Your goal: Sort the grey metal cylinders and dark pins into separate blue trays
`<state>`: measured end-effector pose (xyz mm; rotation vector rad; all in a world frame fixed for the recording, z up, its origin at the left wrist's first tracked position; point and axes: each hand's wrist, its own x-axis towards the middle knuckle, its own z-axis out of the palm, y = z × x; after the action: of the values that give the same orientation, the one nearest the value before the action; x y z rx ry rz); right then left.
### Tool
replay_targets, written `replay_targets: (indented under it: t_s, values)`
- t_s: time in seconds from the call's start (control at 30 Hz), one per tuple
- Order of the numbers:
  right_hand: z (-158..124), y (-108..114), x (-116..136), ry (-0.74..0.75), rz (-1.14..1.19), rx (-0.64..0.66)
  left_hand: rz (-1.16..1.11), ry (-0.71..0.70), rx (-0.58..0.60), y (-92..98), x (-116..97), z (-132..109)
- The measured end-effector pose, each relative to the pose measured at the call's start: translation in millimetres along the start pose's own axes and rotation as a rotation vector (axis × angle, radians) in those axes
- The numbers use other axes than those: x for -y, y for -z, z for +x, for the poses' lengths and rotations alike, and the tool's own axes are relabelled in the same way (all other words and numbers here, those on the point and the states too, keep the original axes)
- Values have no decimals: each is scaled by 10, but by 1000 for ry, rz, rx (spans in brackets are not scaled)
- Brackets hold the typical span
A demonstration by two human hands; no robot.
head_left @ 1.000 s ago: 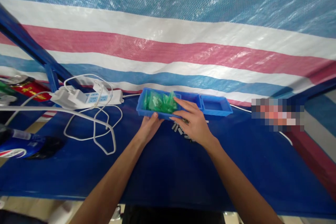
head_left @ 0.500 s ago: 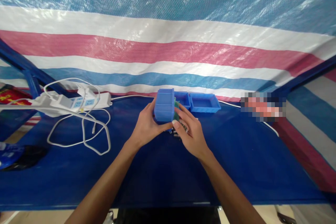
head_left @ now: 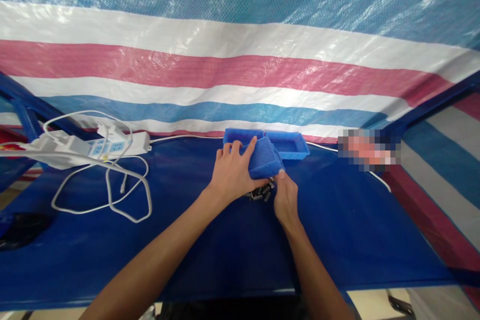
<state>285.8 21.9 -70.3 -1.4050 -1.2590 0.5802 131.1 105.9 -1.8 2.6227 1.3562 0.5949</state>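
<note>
A small blue plastic bin (head_left: 264,156) is held tilted over the table, its underside facing up towards me. My left hand (head_left: 233,170) is closed around its left side, with the thumb along the near edge. My right hand (head_left: 286,195) pinches the bin's near right corner. Just below the bin, a loose heap of small dark and silvery cylindrical parts (head_left: 260,192) lies on the blue table surface (head_left: 225,250). The bin's inside is turned away from me and hidden.
Behind the hands stand two blue bins, a left one (head_left: 234,134) partly covered and a right one (head_left: 290,146). A white power strip (head_left: 112,147) with looping cables lies at left. A blurred-out reddish object (head_left: 369,150) is at right. Striped sheeting (head_left: 240,72) forms the back.
The bin has turned and tipped to the right. My left hand has come over its side, and my right hand has moved to its near corner. The green piece is out of sight.
</note>
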Motion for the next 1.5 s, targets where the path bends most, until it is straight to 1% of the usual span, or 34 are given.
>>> replay_targets:
  t_s: [0.1,0.17,0.3,0.37,0.4,0.47,0.53,0.6,0.67,0.73,0.8,0.87,0.9,0.97,1.03,1.07,1.1,1.13,1.17,1.2,1.23,1.3,1.37,1.43,1.5]
  values:
    - [10,25,-74,17,-208,-133,-6,24,9,31,61,-32]
    - [22,40,-110,14,-257,-168,-41,58,-20,68,140,-55]
    - [44,71,-134,46,-265,-188,-192,168,-135,130,383,-110]
    - [61,72,-110,98,-296,-195,-336,212,-182,140,531,-157]
    - [73,65,-86,127,-314,-193,-408,246,-180,138,608,-186]
    - [102,26,-13,190,-340,-182,-540,373,-195,115,762,-255]
    - [138,-54,96,268,-353,-143,-690,514,-196,73,901,-324]
    - [179,-189,231,355,-362,-54,-865,622,-206,29,1005,-380]
    - [226,-378,374,423,-372,80,-1026,658,-273,5,1057,-414]
    - [280,-603,496,463,-375,222,-1097,636,-374,13,1059,-432]
    - [347,-821,577,499,-315,369,-1055,594,-467,42,1039,-444]
    - [442,-988,610,477,-221,497,-987,535,-529,65,1034,-456]
    - [505,-1043,611,440,-179,519,-979,506,-558,66,1047,-462]
    - [672,-1095,590,367,-127,505,-1029,487,-623,41,1103,-472]
    - [884,-1092,554,370,-118,462,-1083,555,-647,-14,1179,-483]
    - [998,-1083,534,396,-143,455,-1067,601,-615,-44,1211,-491]
    - [1108,-1077,515,429,-196,444,-999,628,-545,-72,1233,-500]
    - [1209,-1076,497,468,-272,466,-887,628,-456,-96,1241,-512]
    - [1295,-1083,479,509,-353,503,-741,600,-371,-113,1234,-524]
    - [1362,-1097,461,547,-430,540,-592,559,-313,-125,1214,-536]
    - [1407,-1118,443,582,-505,585,-475,519,-288,-133,1185,-546]
    - [1438,-1169,406,628,-631,650,-359,440,-307,-148,1118,-558]
    - [1406,-1206,369,634,-715,665,-335,376,-358,-175,1074,-559]
    - [1337,-1201,343,613,-730,626,-303,308,-385,-225,1072,-553]
    - [1244,-1135,330,592,-671,561,-245,227,-363,-288,1104,-545]
